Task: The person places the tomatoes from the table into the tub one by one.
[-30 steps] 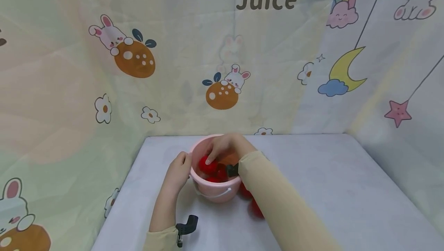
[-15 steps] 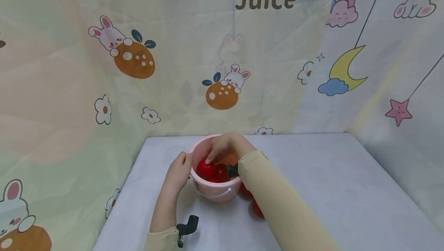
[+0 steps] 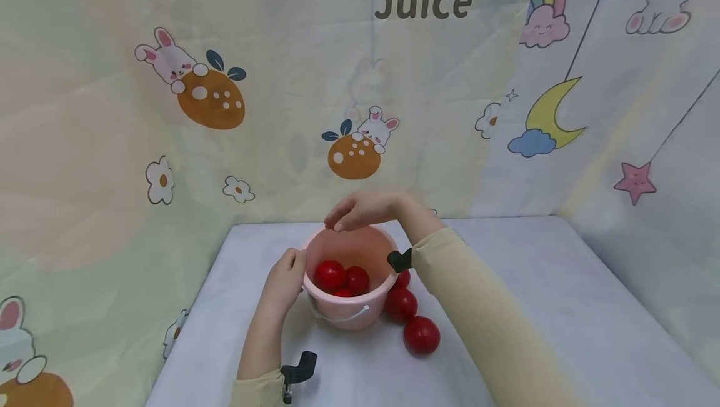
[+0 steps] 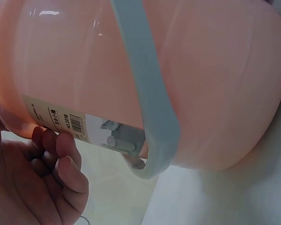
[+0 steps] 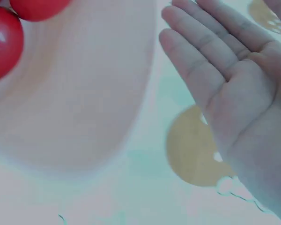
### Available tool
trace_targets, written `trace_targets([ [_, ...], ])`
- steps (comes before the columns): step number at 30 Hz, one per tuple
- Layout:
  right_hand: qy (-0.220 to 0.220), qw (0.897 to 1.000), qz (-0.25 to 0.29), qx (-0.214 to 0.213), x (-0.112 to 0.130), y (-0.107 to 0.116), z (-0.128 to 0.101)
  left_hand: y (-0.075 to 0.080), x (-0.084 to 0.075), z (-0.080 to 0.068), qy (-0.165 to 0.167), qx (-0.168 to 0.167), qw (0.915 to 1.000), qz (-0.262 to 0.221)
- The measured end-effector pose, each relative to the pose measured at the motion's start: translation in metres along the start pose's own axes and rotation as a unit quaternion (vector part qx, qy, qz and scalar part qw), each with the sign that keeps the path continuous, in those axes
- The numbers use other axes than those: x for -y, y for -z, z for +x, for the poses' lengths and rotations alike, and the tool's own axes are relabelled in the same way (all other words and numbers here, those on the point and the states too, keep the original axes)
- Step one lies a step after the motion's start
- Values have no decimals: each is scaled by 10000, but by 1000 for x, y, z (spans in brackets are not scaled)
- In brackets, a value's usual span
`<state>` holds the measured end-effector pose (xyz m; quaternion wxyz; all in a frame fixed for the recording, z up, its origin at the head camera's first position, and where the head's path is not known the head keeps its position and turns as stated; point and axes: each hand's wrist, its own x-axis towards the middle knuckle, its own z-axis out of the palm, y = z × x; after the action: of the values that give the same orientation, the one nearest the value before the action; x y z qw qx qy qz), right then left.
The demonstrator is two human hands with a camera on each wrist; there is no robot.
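Observation:
A pink bucket (image 3: 347, 317) with a pale handle (image 4: 152, 103) stands on the table. My left hand (image 3: 285, 279) grips its rim at the left side, with fingers curled against the outside in the left wrist view. Inside the bucket lie glossy red balls (image 3: 329, 275), three of them showing. My right hand (image 3: 365, 210) hovers over the bucket's far rim, empty, its fingers extended and spread from the thumb in the right wrist view. Just right of the bucket, more red balls (image 3: 422, 336) rest on the table, one partly hidden behind the rim.
The white-covered table (image 3: 506, 307) meets printed cloth walls (image 3: 281, 82) at the back and sides. Black wrist mounts (image 3: 300, 368) sit on both sleeves. A printed label (image 4: 79, 122) is stuck to the bucket's side.
My right hand has let go of a red ball inside the bucket and risen up and away toward the back. The left hand keeps its hold on the rim.

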<state>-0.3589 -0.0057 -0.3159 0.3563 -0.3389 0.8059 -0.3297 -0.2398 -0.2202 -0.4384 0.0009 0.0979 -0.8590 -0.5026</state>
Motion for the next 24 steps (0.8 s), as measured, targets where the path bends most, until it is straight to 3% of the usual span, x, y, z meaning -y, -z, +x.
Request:
trace_targets([
  [4, 217, 9988, -78, -440, -8, 13, -30, 0, 0, -2, -81, -63, 9999, 25],
  [12, 523, 9841, 1058, -1328, -77, 30, -84, 0, 1, -1, -94, -67, 9999, 9],
  [17, 170, 9811, 1077, -1598, -134, 7, -90, 0, 2, -2, -107, -88, 9999, -50],
  [24, -230, 9844, 1099, -1355, -183, -39, -82, -1, 1, -4, -103, -89, 9999, -50],
])
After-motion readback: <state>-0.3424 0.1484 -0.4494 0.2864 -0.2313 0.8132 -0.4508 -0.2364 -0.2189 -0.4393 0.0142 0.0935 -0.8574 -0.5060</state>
